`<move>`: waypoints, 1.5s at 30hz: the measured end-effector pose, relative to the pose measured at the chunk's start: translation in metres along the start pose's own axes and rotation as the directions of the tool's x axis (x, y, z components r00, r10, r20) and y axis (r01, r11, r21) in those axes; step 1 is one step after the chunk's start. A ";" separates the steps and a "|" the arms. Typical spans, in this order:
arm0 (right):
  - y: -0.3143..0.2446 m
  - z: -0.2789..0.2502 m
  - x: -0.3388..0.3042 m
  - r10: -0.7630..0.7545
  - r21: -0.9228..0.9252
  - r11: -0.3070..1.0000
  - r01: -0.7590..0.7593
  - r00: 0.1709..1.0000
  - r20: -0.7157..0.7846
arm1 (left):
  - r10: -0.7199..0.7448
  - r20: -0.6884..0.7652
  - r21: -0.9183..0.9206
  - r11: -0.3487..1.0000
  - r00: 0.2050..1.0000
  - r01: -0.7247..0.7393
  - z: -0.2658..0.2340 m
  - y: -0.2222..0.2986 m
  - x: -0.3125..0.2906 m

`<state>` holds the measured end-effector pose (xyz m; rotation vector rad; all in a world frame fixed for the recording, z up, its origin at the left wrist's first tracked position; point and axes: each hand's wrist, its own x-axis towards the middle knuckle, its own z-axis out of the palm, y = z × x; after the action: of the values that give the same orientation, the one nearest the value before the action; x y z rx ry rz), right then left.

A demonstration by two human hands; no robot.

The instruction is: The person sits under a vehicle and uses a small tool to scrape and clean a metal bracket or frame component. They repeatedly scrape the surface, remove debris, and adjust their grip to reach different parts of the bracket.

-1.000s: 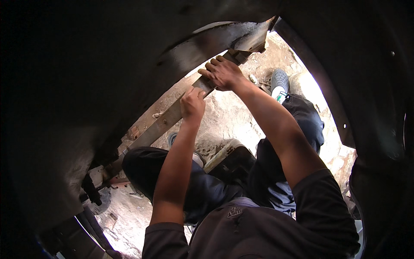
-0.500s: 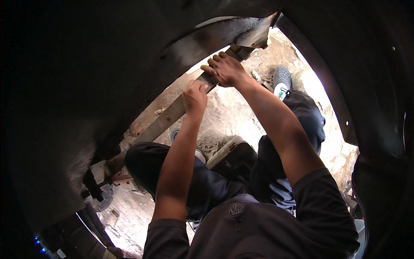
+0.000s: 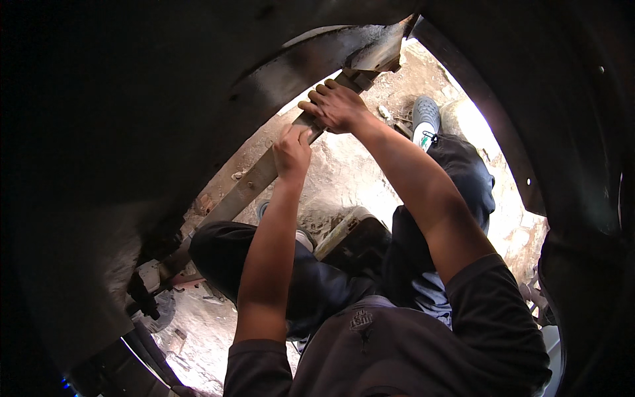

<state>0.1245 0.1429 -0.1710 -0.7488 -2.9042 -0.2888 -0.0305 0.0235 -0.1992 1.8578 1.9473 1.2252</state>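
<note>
A long flat metal bar runs diagonally from the lower left up to a dark bracket at the far end. My right hand is wrapped over the bar's upper part, its fingers hooked across the far side. Just below it, my left hand is closed at the bar, thumb up near the edge. Whether that hand also holds something small is hidden behind its fingers. A curved, shiny sheet-metal panel rises beyond the bar.
Dark curved metal walls enclose me on both sides. Under me is pale, dusty ground with scattered debris. A block-like box sits between my legs. At the lower left are metal brackets and dark tubing.
The view has shifted slightly, so the bar and both hands appear a little farther left. My hands keep about the same places on the bar.
</note>
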 end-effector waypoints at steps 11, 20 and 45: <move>0.002 0.008 -0.005 0.018 0.016 1.000 -0.018 0.999 -0.046 | -0.046 0.094 0.048 0.998 0.995 0.041 -0.005 0.016 -0.008; -0.002 0.006 -0.001 0.005 0.040 0.999 -0.003 0.999 -0.032 | -0.048 0.018 0.056 0.997 0.999 0.047 0.001 -0.008 0.029; 0.000 0.002 -0.001 0.004 0.026 1.000 -0.004 1.000 0.007 | -0.049 -0.002 0.056 0.997 0.999 0.049 0.003 0.009 0.000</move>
<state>0.1253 0.1429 -0.1727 -0.7532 -2.9063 -0.2480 -0.0225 0.0237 -0.1952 1.8242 2.0349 1.1686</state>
